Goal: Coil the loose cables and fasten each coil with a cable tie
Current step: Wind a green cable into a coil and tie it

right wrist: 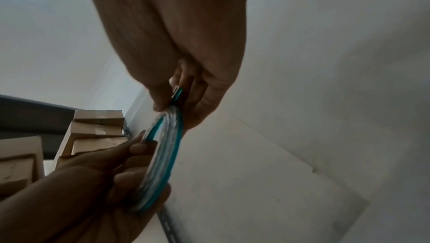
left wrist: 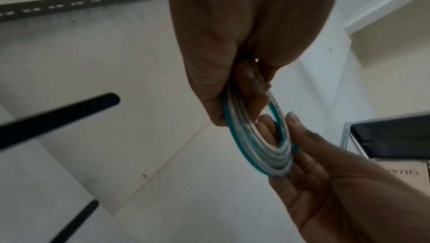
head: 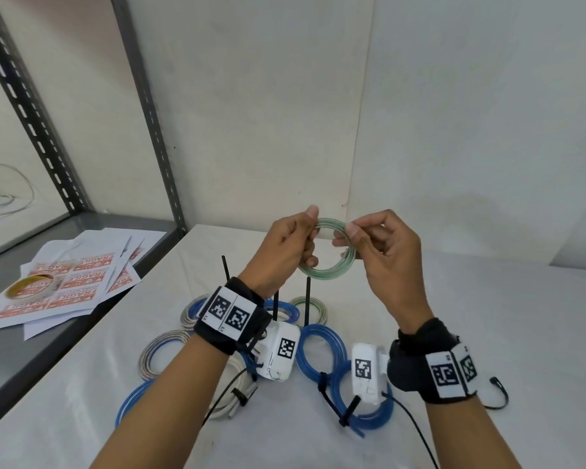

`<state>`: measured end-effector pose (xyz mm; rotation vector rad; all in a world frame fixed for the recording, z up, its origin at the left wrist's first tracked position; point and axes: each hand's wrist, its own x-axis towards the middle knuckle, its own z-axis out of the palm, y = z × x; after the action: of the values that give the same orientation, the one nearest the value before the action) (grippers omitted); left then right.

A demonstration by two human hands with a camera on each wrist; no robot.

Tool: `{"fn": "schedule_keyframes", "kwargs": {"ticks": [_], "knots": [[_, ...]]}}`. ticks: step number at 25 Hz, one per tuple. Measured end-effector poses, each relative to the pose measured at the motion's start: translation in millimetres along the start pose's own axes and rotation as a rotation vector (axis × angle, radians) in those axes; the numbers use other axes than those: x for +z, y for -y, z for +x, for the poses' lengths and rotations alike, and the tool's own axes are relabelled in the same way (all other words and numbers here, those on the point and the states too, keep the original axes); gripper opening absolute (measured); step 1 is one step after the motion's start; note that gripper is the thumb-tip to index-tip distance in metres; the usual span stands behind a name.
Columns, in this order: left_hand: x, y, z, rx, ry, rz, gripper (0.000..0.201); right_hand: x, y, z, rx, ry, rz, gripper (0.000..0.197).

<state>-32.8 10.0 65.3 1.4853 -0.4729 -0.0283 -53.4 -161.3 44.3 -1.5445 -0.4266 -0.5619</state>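
Note:
A small green and white cable coil (head: 332,265) is held up in the air above the white table (head: 487,316), between both hands. My left hand (head: 291,242) grips its left side with thumb on top and fingers curled through the ring. My right hand (head: 383,245) pinches its upper right side. In the left wrist view the coil (left wrist: 263,153) hangs from my left fingers with the right hand (left wrist: 325,182) below it. In the right wrist view the coil (right wrist: 160,162) runs from my right fingers down to the left hand (right wrist: 97,182). No cable tie shows on this coil.
Below my wrists lie several coils: blue ones (head: 322,346), a grey-white one (head: 163,353), a green-white one (head: 310,308). Black cable ties (head: 347,409) fasten some, and upright tie tails (head: 307,301) stick up. Left, a grey shelf (head: 31,343) holds FRAGILE sheets (head: 71,289) and a tape roll (head: 31,287).

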Motion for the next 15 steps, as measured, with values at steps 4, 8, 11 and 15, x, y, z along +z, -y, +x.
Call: {"fn": "schedule_keyframes", "kwargs": {"ticks": [4,8,11,15], "knots": [[-2.2,1.0,5.0,0.069,-0.142,-0.130,0.041,3.4,-2.8,-0.8,0.043,-0.027,0.085,0.008],[9.4,10.7,4.4,0.108,-0.243,-0.250,0.041,10.3,-4.1,-3.1,0.077,-0.030,0.102,0.031],[10.4,16.5,2.8,0.006,-0.218,-0.295,0.045,6.0,-5.3,-5.2,0.059,-0.071,0.057,0.032],[1.2,5.1,6.2,-0.274,0.100,-0.055,0.054,-22.1,5.1,-3.7,0.110,0.192,-0.113,0.027]]}}
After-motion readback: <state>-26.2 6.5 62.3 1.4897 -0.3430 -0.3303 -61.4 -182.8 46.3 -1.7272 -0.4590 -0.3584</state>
